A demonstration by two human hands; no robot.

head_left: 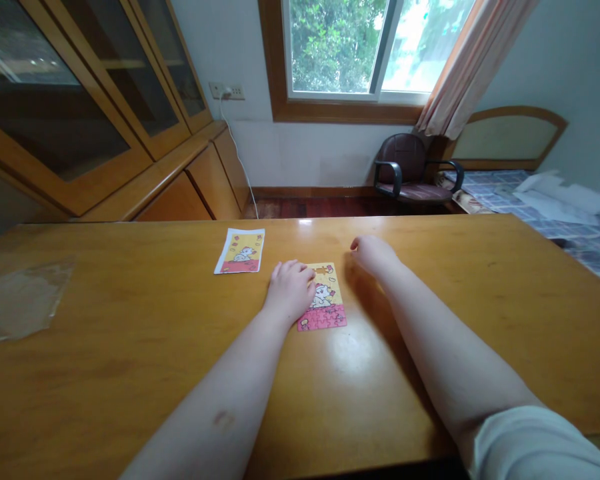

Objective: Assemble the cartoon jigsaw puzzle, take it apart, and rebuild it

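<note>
A small yellow and pink jigsaw puzzle (326,303) with a cartoon animal lies flat near the middle of the wooden table (130,333). My left hand (289,290) rests palm down on the puzzle's left side, fingers stretched over it. My right hand (373,253) sits just right of the puzzle's top corner, its fingers curled together in a pinch; whether anything is between them is hidden. A printed card (240,251) with the same picture lies to the left, farther back, apart from both hands.
A crumpled clear plastic bag (20,300) lies at the table's left edge. Wooden cabinets with glass doors stand at the left. Beyond the table are a dark armchair (415,175), a window, and a bed (555,207) with papers at the right.
</note>
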